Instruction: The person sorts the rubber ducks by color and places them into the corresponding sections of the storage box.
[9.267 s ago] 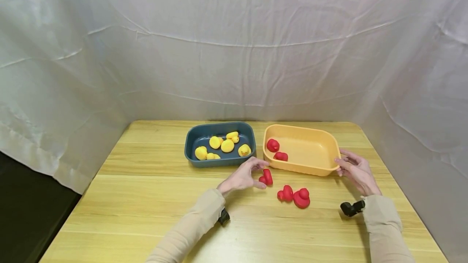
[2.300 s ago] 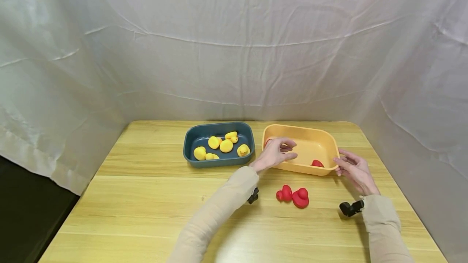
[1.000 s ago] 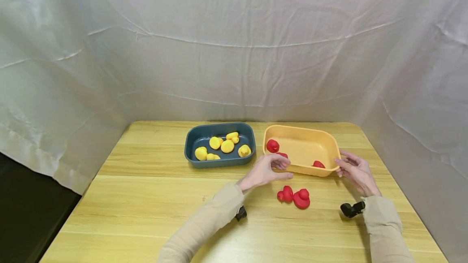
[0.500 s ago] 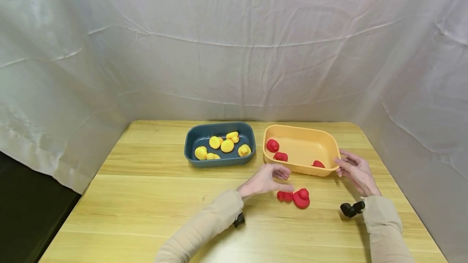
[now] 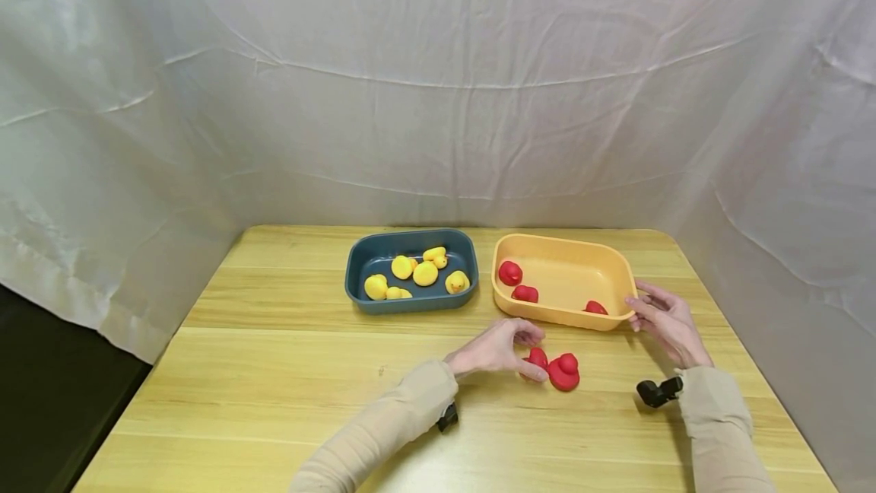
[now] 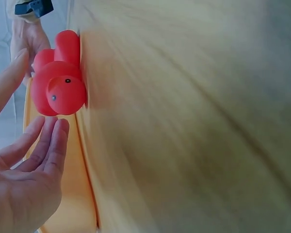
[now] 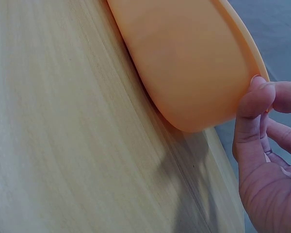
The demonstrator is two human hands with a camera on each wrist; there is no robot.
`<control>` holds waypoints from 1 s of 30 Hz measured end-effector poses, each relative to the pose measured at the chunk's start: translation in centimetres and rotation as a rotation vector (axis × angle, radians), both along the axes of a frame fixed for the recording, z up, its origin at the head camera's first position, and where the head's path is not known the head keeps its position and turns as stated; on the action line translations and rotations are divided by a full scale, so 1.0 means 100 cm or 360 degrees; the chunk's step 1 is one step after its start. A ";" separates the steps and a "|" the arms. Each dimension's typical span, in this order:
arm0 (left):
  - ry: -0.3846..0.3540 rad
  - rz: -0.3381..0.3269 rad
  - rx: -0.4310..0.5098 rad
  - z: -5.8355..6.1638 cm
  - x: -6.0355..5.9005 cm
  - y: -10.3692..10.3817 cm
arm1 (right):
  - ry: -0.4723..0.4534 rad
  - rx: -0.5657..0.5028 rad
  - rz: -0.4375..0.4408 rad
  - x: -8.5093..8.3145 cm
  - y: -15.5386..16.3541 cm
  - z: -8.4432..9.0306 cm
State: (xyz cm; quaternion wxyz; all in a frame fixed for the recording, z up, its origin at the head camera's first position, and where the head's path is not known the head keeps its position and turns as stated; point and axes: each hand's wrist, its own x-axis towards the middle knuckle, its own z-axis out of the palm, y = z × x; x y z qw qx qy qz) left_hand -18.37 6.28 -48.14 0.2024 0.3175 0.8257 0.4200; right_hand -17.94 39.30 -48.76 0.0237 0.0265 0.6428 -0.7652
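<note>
My left hand [image 5: 498, 348] reaches around a red rubber duck [image 5: 537, 357] on the table, thumb on the near side and fingers on the far side. In the left wrist view, a gap shows between the fingertips [image 6: 62, 127] and the duck. A second red rubber duck [image 5: 564, 373] sits just to its right. With thumb and fingers, my right hand [image 5: 671, 326] pinches the rim of the orange bin [image 5: 602, 249] at its right end. Three red ducks lie inside that bin, two at the left and one [image 5: 595, 308] near the front wall.
Left of the orange bin stands a dark blue bin [image 5: 352, 280] with several yellow rubber ducks [image 5: 425, 274] in it. The wooden table [image 5: 274, 371] meets a pale curtain [image 5: 438, 135] at the back and sides.
A red duck from the table is now in the orange bin. My left hand has moved from over that bin down to another red duck. The right hand stays at the rim.
</note>
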 end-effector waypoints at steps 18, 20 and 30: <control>-0.0067 0.0021 -0.0041 -0.005 -0.001 0.006 | 0.0005 -0.0005 -0.0003 -0.001 0.001 -0.001; -0.0072 0.0023 -0.0035 -0.005 -0.001 0.006 | -0.0002 0.0001 -0.0006 -0.001 0.000 -0.001; -0.0094 0.0034 -0.0007 -0.007 -0.001 0.006 | -0.0015 -0.0024 -0.0002 0.000 0.001 0.000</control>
